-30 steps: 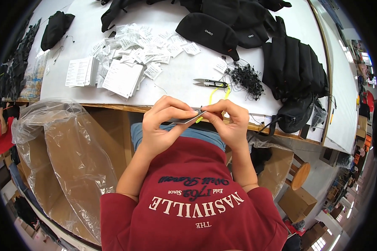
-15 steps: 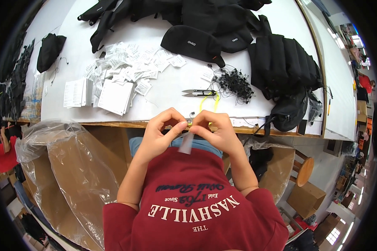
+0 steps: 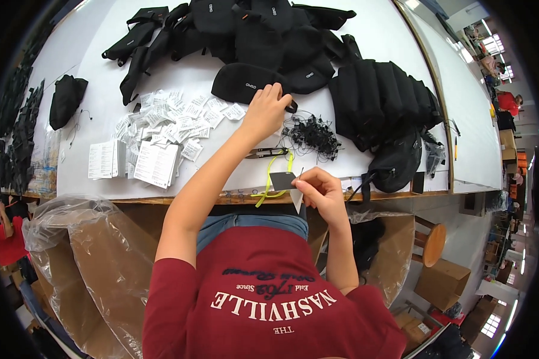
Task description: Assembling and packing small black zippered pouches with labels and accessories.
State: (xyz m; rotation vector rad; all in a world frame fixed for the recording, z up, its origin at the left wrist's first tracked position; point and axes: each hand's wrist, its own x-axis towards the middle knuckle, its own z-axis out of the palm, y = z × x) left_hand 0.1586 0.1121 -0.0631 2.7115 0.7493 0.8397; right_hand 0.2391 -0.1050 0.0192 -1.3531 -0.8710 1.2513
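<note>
My right hand, above the table's front edge, pinches a dark grey hang tag with a white label hanging below it. My left hand is stretched forward over the table, its fingers closed on the near right edge of a black fabric pouch; the fingertips are partly hidden. Between the hands lie black-handled thread snips with a yellow-green ribbon trailing from them. A tangled heap of black tag strings sits just right of my left hand.
White paper labels lie scattered at left, beside two booklet stacks. More black pouches fill the far side, with a row of them at right. Plastic-lined cartons stand below the table's edge.
My left hand has left the tag and reached forward to the black pouch. My right hand has moved slightly right with the tag, which now shows its dark face.
</note>
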